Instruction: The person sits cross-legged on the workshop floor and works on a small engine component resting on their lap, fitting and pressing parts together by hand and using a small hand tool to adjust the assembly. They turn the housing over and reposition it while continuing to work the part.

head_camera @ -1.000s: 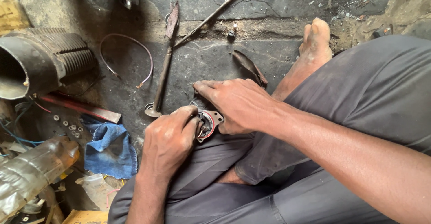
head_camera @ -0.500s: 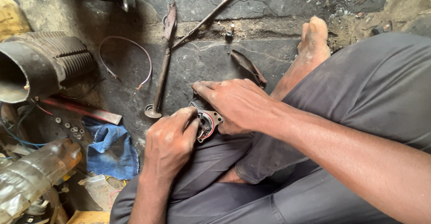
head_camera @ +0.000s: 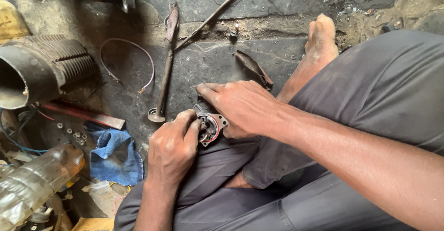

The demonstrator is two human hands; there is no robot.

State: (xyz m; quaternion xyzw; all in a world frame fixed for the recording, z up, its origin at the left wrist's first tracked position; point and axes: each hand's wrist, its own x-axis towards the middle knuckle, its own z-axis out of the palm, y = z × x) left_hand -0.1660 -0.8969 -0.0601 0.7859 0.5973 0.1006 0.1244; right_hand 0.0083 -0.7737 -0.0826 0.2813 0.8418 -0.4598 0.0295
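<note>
Metal part: a small round grey metal housing with a red ring and flanged ears (head_camera: pixel 210 127) sat between both hands, over the person's lap, just above the grey trouser fabric.
Left hand: the left hand (head_camera: pixel 172 147) was clenched, its grip closed against the left side of the housing, knuckles up, fingertips pressing into the round opening.
Right hand: the right hand (head_camera: pixel 240 106) lay over the top and right of the housing, fingers stretched flat toward the left; its grip wrapped the part from behind, the thumb hidden underneath.
Legs: dark grey trousers (head_camera: pixel 360 101) covered the folded legs; a bare foot (head_camera: pixel 319 46) rested on the floor well beyond the hands.
Floor: dark, stained, cracked stone floor (head_camera: pixel 277 9) carried everything.
Near the hands: a long rusty engine valve with a round head (head_camera: pixel 162 92) lay just left of the hands, head nearest the person; a thin curved dark metal strip (head_camera: pixel 253 67) lay just above the right hand.
Farther off: a long thin steel rod (head_camera: pixel 212 14) ran diagonally at the top; a loop of thin pinkish wire (head_camera: pixel 134 57) lay left of the valve.
Left edge: a finned dark metal cylinder (head_camera: pixel 44 69) lay on its side, a red flat bar (head_camera: pixel 83 115) below it, a crumpled blue cloth (head_camera: pixel 115 157) beside the left forearm, and a clear plastic bottle (head_camera: pixel 37 180) in the lower corner.
</note>
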